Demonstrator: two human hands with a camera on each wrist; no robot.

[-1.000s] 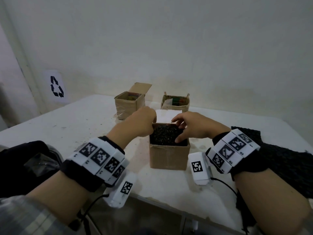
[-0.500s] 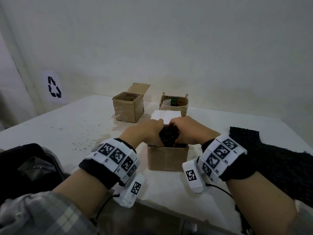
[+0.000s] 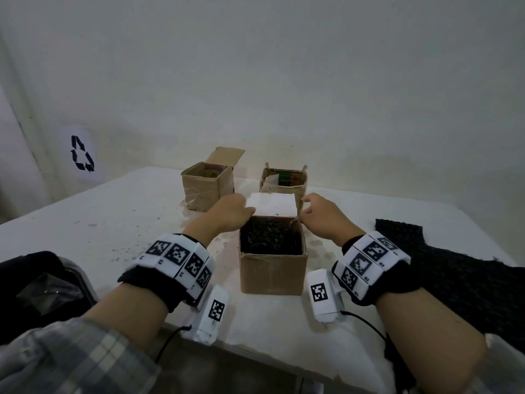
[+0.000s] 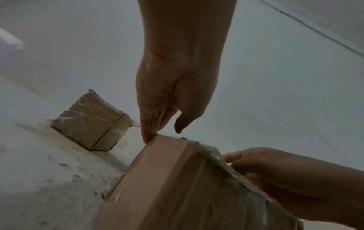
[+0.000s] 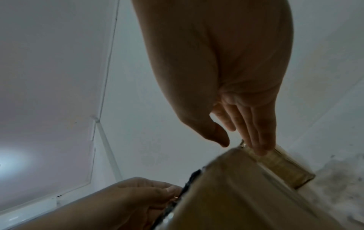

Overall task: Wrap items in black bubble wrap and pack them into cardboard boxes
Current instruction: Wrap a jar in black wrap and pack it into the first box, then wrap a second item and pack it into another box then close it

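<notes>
An open cardboard box (image 3: 272, 273) stands near the table's front edge, and a bundle of black bubble wrap (image 3: 270, 241) fills it to the rim. Its white rear flap (image 3: 272, 204) stands up behind the opening. My left hand (image 3: 230, 214) is at the flap's left edge. In the left wrist view its straight fingers (image 4: 146, 137) touch the box's top corner, thumb apart. My right hand (image 3: 315, 214) is at the flap's right edge. In the right wrist view its straight fingers (image 5: 260, 147) touch the cardboard edge, thumb apart. Neither hand grips anything.
Two smaller open boxes (image 3: 207, 184) (image 3: 284, 183) stand behind, holding coloured items. A loose sheet of black bubble wrap (image 3: 454, 274) lies on the table at the right. A dark bag (image 3: 34, 282) sits at the lower left, off the table (image 3: 113, 223).
Half a second ago both hands pressed the black bundle down into the box. They have since let go and moved back to either side of the rear flap.
</notes>
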